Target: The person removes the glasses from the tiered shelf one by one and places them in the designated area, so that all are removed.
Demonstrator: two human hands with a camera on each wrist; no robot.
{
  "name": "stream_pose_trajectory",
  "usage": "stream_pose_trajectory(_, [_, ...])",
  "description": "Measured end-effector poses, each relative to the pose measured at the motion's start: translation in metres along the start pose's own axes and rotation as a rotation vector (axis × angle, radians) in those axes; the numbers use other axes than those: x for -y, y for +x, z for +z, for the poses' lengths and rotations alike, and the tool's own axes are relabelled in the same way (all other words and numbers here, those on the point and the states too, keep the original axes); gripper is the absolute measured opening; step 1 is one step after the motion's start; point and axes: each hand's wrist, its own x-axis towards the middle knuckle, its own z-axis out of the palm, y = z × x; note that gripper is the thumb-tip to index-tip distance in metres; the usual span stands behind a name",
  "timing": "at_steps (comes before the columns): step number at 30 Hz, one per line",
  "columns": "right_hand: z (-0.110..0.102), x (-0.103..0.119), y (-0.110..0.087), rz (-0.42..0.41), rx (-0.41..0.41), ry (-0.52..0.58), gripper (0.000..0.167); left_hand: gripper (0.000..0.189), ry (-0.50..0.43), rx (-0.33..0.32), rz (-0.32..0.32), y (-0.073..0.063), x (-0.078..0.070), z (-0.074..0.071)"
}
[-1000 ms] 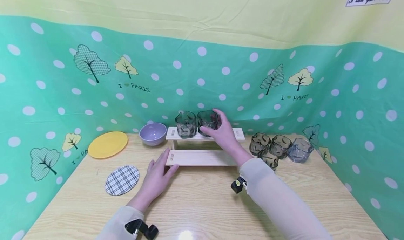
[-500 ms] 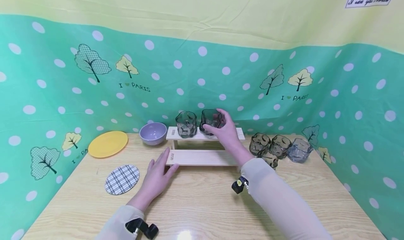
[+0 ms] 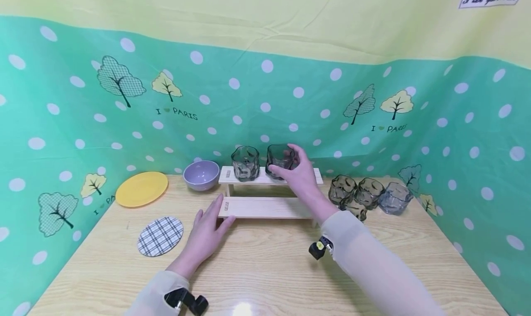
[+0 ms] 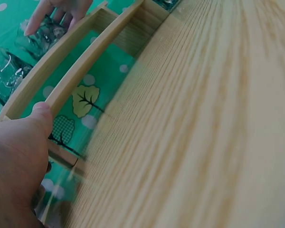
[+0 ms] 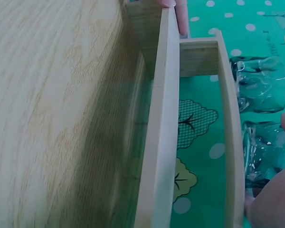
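A two-tier wooden rack (image 3: 265,207) stands on the table before the fabric backdrop. My left hand (image 3: 205,233) holds the left end of its lower shelf, the thumb (image 4: 42,111) on the front edge and the fingers along the side. On the upper shelf stands a dark clear glass cup (image 3: 245,166) with a wavy rim. Right of it, a matching glass cup (image 3: 274,155) is gripped by my right hand (image 3: 304,180), thumb in front and fingers round its far right side. The right wrist view shows both cups upright at the upper shelf, a narrow gap between them.
Several more glass cups, three brownish (image 3: 342,189) and one bluish (image 3: 395,199), cluster right of the rack. At left are a purple bowl (image 3: 201,175), a yellow plate (image 3: 142,189) and a round checked coaster (image 3: 160,236). Patterned fabric (image 3: 265,85) hangs close behind the rack.
My right hand has moved the gripped glass cup slightly rightward along the upper shelf, widening the gap to the other cup. My left hand has stayed at the rack's left end.
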Motion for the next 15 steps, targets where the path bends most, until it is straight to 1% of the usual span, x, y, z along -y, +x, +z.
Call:
stream_pose_trajectory(5, [-0.011, 0.01, -0.01, 0.016, 0.001, -0.038, 0.095, 0.082, -0.003, -0.003, 0.006, 0.0, -0.001, 0.0])
stream_pose_trajectory(10, [-0.027, 0.019, -0.021, 0.027, 0.038, -0.031, 0.098, 0.082, 0.001, -0.005, 0.007, 0.0, 0.001, 0.0])
stream_pose_trajectory(15, [-0.046, 0.025, -0.03, 0.009, 0.054, -0.048, 0.099, 0.083, -0.003, 0.002, 0.002, 0.0, 0.001, 0.0])
